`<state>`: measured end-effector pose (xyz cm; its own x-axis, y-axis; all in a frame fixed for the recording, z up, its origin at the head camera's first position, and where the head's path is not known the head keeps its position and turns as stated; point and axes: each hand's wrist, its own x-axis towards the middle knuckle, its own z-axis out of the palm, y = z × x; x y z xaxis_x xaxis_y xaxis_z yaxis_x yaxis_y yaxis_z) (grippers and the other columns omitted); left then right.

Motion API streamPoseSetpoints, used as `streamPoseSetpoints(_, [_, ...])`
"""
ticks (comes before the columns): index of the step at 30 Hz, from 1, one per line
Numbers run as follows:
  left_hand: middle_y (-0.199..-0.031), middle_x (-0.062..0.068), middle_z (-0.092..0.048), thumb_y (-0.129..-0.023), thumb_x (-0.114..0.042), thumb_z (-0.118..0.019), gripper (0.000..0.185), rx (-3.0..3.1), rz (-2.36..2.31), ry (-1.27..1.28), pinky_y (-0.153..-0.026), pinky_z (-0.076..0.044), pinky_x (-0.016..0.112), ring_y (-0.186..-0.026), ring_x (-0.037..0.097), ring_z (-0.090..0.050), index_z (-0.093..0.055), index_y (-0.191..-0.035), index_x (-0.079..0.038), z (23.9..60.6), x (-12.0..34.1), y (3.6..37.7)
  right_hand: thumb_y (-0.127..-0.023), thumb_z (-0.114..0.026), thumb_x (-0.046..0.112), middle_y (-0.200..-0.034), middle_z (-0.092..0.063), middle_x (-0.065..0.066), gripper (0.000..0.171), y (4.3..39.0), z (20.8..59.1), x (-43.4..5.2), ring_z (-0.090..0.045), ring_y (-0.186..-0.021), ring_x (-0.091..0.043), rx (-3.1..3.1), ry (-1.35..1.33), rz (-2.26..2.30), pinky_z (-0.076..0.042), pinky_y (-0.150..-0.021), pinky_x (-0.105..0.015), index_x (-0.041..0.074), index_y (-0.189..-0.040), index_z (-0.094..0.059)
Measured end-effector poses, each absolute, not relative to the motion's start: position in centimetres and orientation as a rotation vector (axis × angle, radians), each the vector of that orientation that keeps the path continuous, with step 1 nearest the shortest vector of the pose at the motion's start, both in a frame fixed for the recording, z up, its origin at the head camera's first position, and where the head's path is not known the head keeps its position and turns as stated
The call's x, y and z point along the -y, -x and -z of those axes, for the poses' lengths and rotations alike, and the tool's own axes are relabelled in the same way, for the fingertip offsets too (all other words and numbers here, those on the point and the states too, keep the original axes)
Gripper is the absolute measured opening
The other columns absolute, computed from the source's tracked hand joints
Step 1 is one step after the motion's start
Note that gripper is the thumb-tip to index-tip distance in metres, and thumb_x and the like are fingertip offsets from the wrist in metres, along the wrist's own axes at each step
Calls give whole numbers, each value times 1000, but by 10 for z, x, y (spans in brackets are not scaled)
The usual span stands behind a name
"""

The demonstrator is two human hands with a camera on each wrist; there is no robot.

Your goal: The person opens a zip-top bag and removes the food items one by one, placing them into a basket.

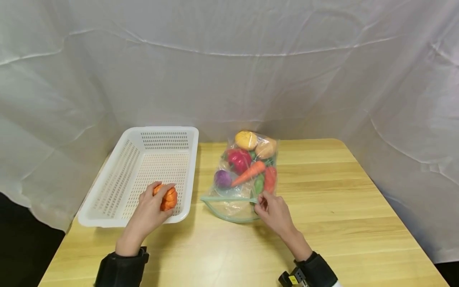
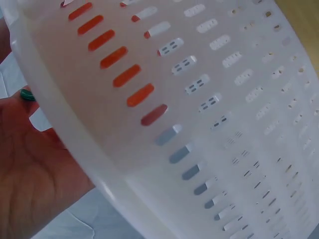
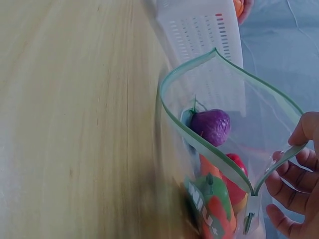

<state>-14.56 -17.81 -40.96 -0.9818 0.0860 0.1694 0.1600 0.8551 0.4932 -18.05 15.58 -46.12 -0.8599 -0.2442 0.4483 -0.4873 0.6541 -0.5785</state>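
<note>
My left hand point(image 1: 152, 207) grips an orange toy pumpkin point(image 1: 167, 198) just inside the near end of a white perforated basket point(image 1: 118, 179). In the left wrist view the basket wall point(image 2: 209, 114) fills the frame, orange showing through its slots, with my palm point(image 2: 30, 164) below its rim. My right hand point(image 1: 272, 209) pinches the green zip edge point(image 3: 279, 159) at the mouth of a clear plastic bag point(image 1: 229, 207) lying on the wooden table point(image 1: 340, 207). The bag holds toy vegetables: a carrot point(image 1: 249, 173), a purple onion point(image 3: 212, 127), a red pepper point(image 1: 239, 160) and potatoes point(image 1: 246, 140).
A white cloth backdrop point(image 1: 229, 71) hangs behind and around the table. The basket sits at the table's left, the bag in the middle. Bare wood stretches to the right and along the near edge.
</note>
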Motion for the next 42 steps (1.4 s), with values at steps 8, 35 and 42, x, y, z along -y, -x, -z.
streamPoseSetpoints(8, [-134,33,-33,-71,-6,-75,62,2906,825,185,-79,-45,62,-113,57,-37,-51,-128,-9,410,175,146,-72,-58,1,-58,-53,7,11,180,461,-156,-43,-52,5,2529,-587,-1027,-39,-48,-13,11,-73,-54])
streamPoseSetpoints(35, [-121,13,-59,-80,-7,-68,27,2525,848,646,-88,-51,44,-108,30,-56,-66,-107,-9,418,110,141,-73,-57,4,-60,-53,7,9,180,457,-151,-44,-54,3,2564,-581,-1041,-39,-50,-15,11,-74,-54])
streamPoseSetpoints(42, [-122,5,-58,-85,-17,-63,30,2699,762,1011,-97,-46,37,-116,20,-53,-63,-115,-12,438,49,143,-72,-58,3,-59,-52,6,10,183,451,-148,-44,-53,2,2536,-631,-1009,-39,-49,-14,11,-75,-53])
